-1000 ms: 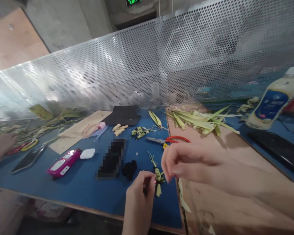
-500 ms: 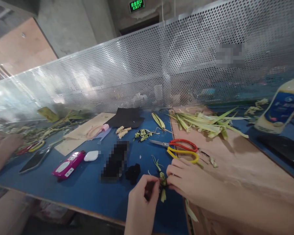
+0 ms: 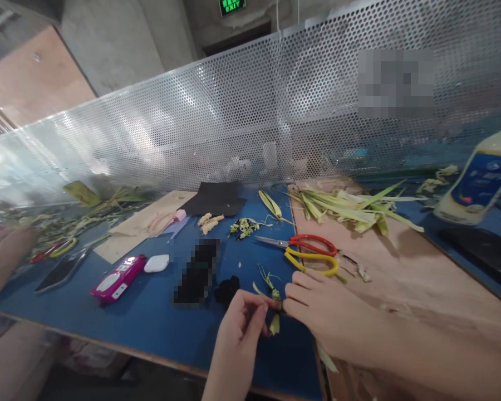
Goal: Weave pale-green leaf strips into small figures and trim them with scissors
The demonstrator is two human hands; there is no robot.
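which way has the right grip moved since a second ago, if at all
Yes, lower in the view, judged against the scissors: the right grip hid most of their yellow handle then; now that handle shows above it.

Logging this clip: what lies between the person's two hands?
A small green plant bundle, partly hidden, lies between the left hand and the right hand in the head view.
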